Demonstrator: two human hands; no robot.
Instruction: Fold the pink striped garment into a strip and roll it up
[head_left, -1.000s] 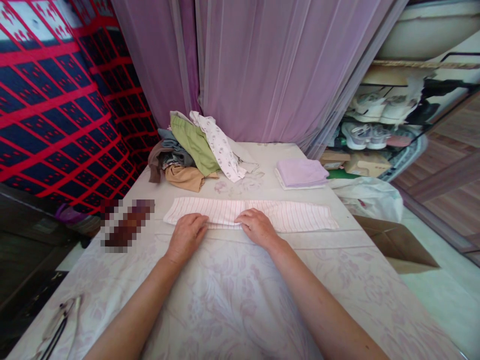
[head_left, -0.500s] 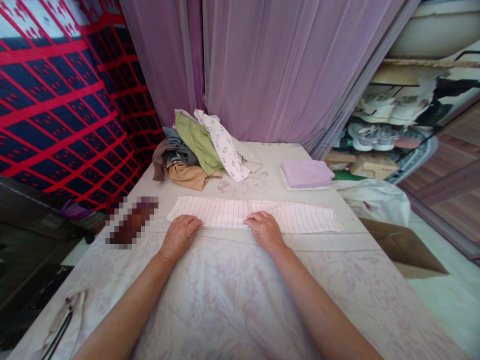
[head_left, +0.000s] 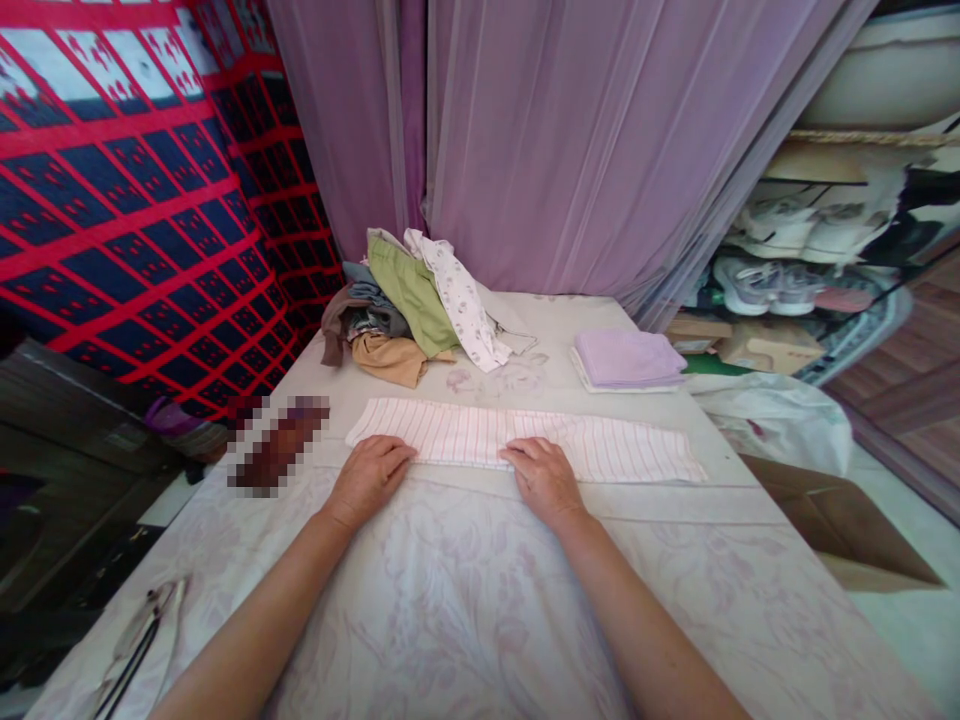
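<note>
A thin thing with a black strip [head_left: 141,650] lies at the near left of the tabletop [head_left: 450,610]. I can't tell what it is.

Past it, the left hand [head_left: 369,478] and the right hand [head_left: 547,482] rest on the near edge of the striped cloth [head_left: 457,430], with a gap between them. On each hand the fingers are close together and bent down. I can't tell if they pinch the cloth or just press on it.

The cloth lies flat in a long strip from left to right. Its right end goes well past the right hand. I think this step is making the near edge straight and flat. The next move seems to call for a soft hold on one end, so the cloth does not bunch up.

To the left is a blurry patch [head_left: 277,450], too blocky to tell. Farther back, a purple cloth [head_left: 630,357] sits folded on the right, and a messy clothes pile [head_left: 409,300] sits on the left. Behind them hangs a purple curtain [head_left: 570,150].
</note>
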